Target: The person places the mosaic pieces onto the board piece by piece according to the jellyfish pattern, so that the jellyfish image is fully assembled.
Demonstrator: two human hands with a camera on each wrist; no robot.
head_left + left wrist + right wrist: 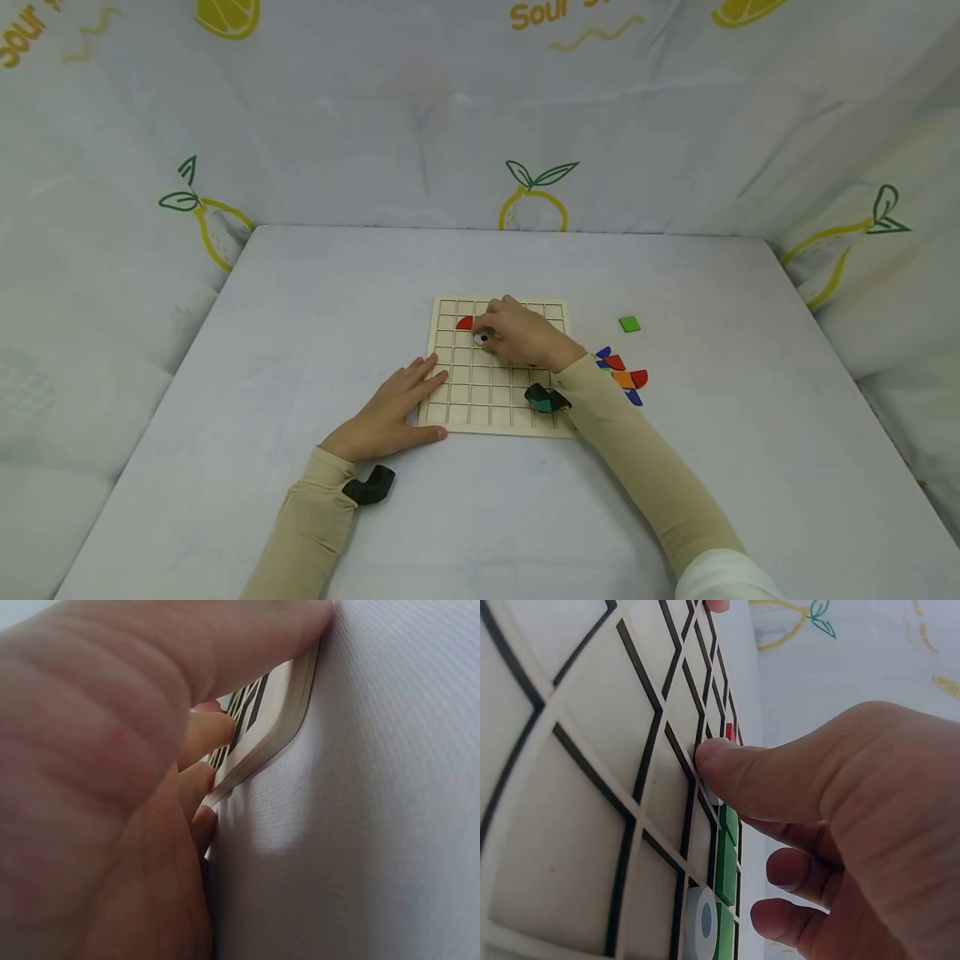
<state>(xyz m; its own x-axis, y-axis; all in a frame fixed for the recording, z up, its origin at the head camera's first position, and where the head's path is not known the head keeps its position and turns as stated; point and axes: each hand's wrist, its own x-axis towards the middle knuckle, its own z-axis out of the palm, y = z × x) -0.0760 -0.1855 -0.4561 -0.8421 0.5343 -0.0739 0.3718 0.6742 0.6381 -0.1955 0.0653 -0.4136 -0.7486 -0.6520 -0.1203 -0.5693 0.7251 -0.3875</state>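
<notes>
A pale wooden grid board lies flat on the table. My right hand is over its upper middle, with thumb and index finger pinching a white round eye piece with a black dot, against the board. A red quarter-round piece sits in a cell just left of it. In the right wrist view, green pieces and a second white eye piece are on the board near the thumb; the hand hides them in the head view. My left hand rests with straight fingers at the board's left edge, thumb by the lower corner.
Loose red, blue and orange pieces lie right of the board, partly behind the right sleeve. A green diamond-shaped piece lies farther back. White cloth with lemon prints surrounds the white table.
</notes>
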